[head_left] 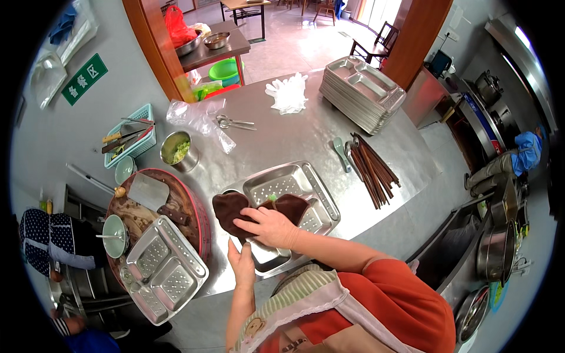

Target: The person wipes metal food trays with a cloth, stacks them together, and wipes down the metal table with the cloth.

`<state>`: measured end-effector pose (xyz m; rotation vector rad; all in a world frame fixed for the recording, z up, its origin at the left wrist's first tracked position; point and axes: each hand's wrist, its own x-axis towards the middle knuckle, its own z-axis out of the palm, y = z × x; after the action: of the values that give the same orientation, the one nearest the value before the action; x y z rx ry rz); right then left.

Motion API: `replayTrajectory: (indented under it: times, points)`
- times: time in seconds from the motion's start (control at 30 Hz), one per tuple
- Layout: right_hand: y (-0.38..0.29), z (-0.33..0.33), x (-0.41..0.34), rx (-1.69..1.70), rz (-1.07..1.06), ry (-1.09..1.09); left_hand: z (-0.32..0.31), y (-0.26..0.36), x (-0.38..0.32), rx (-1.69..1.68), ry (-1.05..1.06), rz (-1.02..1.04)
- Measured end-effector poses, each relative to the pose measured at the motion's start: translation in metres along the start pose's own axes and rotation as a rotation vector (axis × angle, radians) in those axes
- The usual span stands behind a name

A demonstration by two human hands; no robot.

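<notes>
A brown cloth with a green spot lies bunched over the lower left of a steel compartment tray on the steel table. My right hand presses on the cloth with its fingers bent over the fabric. Below the cloth, my left hand is at the tray's near left edge, its thumb up; its grip is partly hidden. To the left, a second steel tray leans over a round wooden chopping board, which also bears a cleaver and a green bowl with a spoon.
Around the table stand a stack of steel trays, dark chopsticks, white gloves, spoons, a plastic bag, a steel cup of chopped greens and a knife basket. People are at left and at right.
</notes>
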<state>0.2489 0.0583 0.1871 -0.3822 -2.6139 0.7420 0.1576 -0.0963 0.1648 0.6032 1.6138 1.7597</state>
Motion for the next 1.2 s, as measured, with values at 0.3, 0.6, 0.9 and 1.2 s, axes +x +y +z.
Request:
replayTrajectory:
  times: [0.3,0.6,0.9,1.2]
  points:
    - [0.065,0.009,-0.011,0.001,0.394,0.279,-0.053,0.033,-0.005,-0.104,0.265,0.164]
    - [0.099,-0.067,-0.056,0.222,0.489,0.208,-0.011,0.13,-0.012,-0.13,0.468,0.323]
    - [0.174,-0.224,-0.135,1.49,0.8,0.308,0.139,0.091,0.045,-0.418,0.01,0.088]
    - [0.333,-0.315,-0.136,1.458,0.509,1.029,0.201,0.05,0.035,-0.099,-0.177,-0.215]
